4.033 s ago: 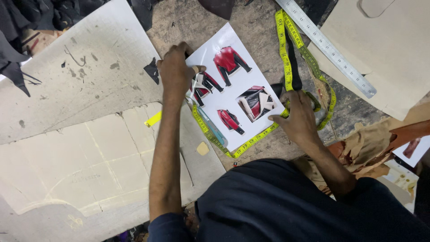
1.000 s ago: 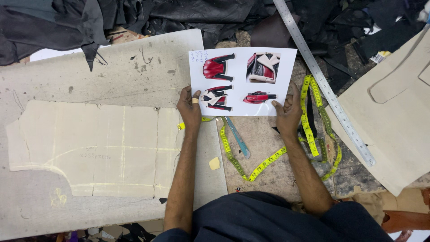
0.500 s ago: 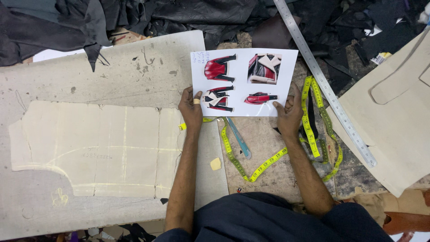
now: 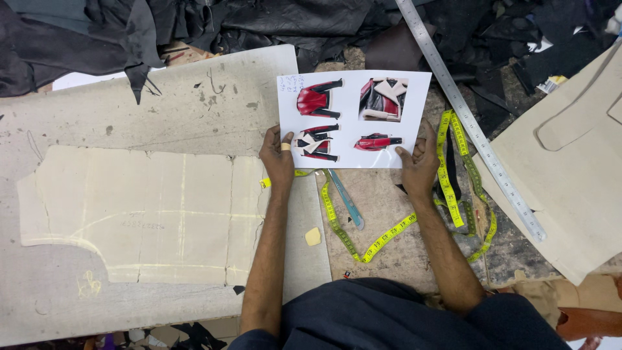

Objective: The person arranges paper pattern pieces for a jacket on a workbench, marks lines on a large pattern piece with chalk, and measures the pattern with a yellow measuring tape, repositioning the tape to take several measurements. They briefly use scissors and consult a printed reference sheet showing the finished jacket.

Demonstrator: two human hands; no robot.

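A white printed sheet (image 4: 353,97) with several pictures of red and black jackets is held flat above the worktable. My left hand (image 4: 277,161) grips its lower left corner, thumb on top. My right hand (image 4: 420,165) grips its lower right edge. Under and beside the sheet a yellow measuring tape (image 4: 395,230) loops across the table. A blue pen-like tool (image 4: 345,198) lies just below the sheet between my hands.
A pale cardboard pattern piece (image 4: 136,214) lies on a larger grey board (image 4: 162,104) to the left. A long metal ruler (image 4: 473,123) runs diagonally at right, beside more pale pattern pieces (image 4: 576,168). Black leather scraps (image 4: 272,19) pile along the far edge. A small chalk piece (image 4: 313,236) rests nearby.
Four seconds ago the sheet lay tilted under my left hand with my right hand off it; now both hands hold it squared up. Over the last second nothing moves noticeably.
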